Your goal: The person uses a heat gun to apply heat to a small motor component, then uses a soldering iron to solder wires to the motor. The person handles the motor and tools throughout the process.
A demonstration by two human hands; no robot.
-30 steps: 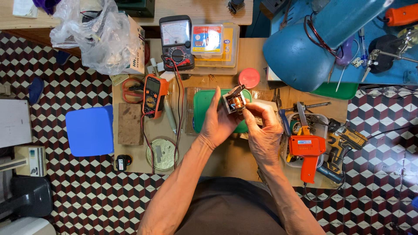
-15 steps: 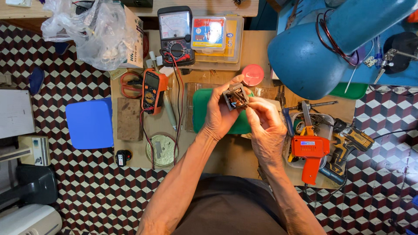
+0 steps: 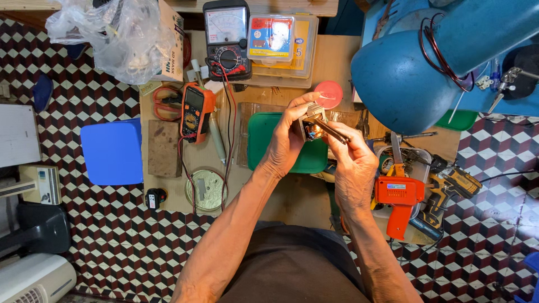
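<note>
Left hand pinches the small part, right hand holds a thin tool against it; a slip could drop it onto the table.

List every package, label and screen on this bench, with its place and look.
Black analogue meter with pale dial: top centre, upright.
Orange digital multimeter with dark screen: left of green tray.
Clear plastic box with colourful card: right of the analogue meter.
Cardboard box, printed side: top left, behind plastic bag.
</note>
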